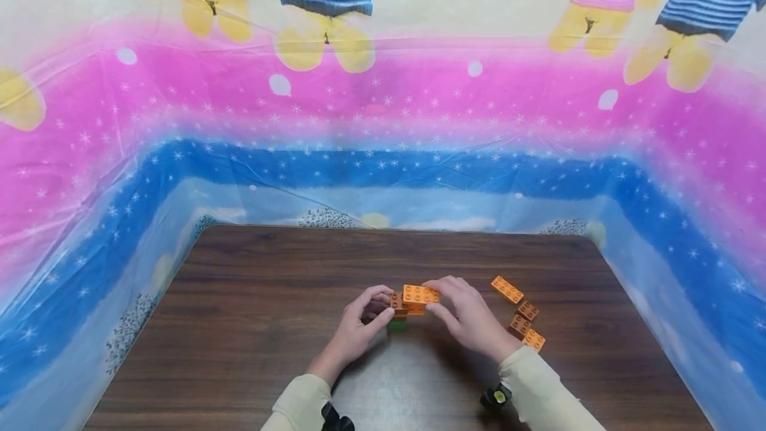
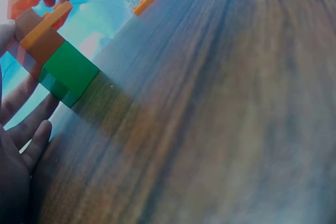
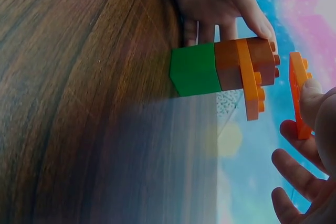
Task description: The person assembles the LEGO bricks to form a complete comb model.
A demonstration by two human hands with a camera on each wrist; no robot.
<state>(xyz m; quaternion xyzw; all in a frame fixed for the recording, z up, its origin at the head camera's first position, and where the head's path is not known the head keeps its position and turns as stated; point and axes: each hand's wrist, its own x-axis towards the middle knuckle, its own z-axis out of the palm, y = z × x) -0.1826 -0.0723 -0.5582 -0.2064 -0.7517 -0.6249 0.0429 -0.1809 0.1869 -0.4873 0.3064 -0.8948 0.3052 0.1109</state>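
A small tower stands on the table: a green block [image 3: 194, 72] at the base, a brown brick [image 3: 227, 66], a thin orange plate [image 3: 250, 95] jutting out to one side, and another brown brick [image 3: 261, 59] on top. My left hand [image 1: 358, 330] grips the tower from its left side, thumb on the upper brown brick. With thumb and fingers, my right hand [image 1: 469, 314] pinches a second thin orange plate [image 1: 421, 294], studs up. In the right wrist view a gap separates this plate from the tower's top studs.
Right of my right hand lie loose bricks on the dark wood table [image 1: 263, 285]: a long orange plate [image 1: 507, 289], two brown bricks [image 1: 528, 311] and a shorter orange one [image 1: 534, 339]. A patterned cloth [image 1: 383, 98] hangs behind and along the sides.
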